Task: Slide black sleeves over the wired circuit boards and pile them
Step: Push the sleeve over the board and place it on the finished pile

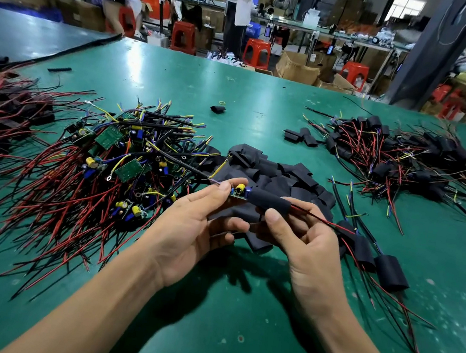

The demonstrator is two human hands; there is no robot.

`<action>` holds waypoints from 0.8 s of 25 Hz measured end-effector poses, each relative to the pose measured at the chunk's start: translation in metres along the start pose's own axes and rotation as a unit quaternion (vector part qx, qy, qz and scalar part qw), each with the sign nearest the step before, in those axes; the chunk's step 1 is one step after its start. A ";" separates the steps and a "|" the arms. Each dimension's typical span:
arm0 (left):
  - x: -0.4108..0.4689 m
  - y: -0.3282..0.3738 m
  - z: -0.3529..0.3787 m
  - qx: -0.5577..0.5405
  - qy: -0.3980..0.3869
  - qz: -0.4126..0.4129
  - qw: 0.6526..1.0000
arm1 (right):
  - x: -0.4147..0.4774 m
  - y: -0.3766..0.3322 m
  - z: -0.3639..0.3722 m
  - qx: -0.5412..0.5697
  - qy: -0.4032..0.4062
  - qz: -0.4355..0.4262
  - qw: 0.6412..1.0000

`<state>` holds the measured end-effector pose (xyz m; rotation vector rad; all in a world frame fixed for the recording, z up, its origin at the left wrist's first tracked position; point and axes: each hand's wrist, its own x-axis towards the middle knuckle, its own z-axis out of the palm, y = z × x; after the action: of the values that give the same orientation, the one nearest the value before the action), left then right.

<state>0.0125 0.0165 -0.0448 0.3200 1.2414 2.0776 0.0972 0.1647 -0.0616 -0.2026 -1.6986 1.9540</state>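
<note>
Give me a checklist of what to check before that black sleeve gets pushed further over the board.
1. Left hand pinches the circuit board at its bare end: ok.
2. Right hand grips the sleeve: ok.
3. Red wire comes out through the sleeve's far end: ok.
4. Board fully covered: not ok, capacitors exposed.
5. Snags inside the sleeve: cannot tell.
</note>
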 end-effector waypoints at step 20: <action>-0.003 -0.001 0.007 0.062 0.018 0.038 0.997 | 0.000 -0.007 0.008 0.103 -0.004 0.126 0.987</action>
<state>0.0186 0.0191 -0.0414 0.3939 1.4040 2.0825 0.0959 0.1583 -0.0539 -0.3468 -1.5231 2.3014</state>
